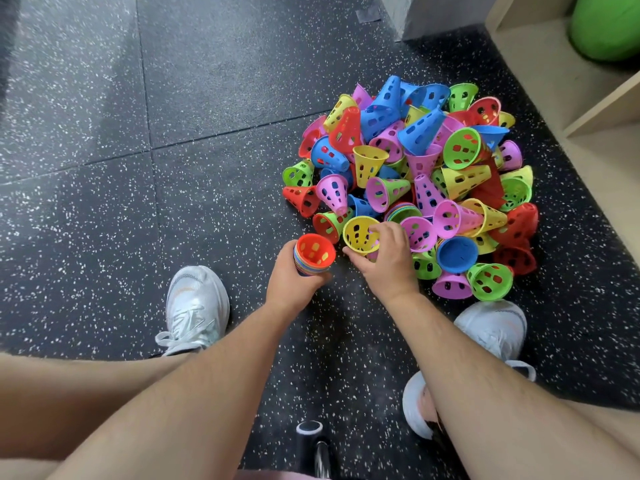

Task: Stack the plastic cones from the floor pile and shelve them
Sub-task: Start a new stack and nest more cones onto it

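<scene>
Stance: crouched low over the speckled rubber floor (207, 140), one white shoe (195, 304) planted out to the left, both forearms reaching forward.
Left hand: the left hand (292, 277) is wrapped round a nested stack (314, 253) of cones, mouth up, red one on top, coloured rims banded below it. Fingers are curled tight about the stack's side.
Right hand: the right hand (389, 263) is right there at the near edge of the heap, fingertips hooked over the rim of a yellow cone (358, 235), thumb under the lower lip. A pinch, not a full fist.
Gap: yellow cone and stack sit just beside each other, not yet nested.
Handling: thin, perforated plastic, so I judge these light and a bit springy. The rim is the stiff part and the natural place to pinch; squeezing the wall would likely flex it. Smooth sides should slide into the stack easily, though a tilted entry may jam.
Pile: the pile (419, 168) lies beyond the hands, a big jumble of blue, pink, green, red and yellow cones at every angle, some already nested.
Shelf: a pale wooden shelf (554, 81) stands at far right, near the pile, with a green ball (606, 26) inside.
Progress: early going, by my reckoning.
</scene>
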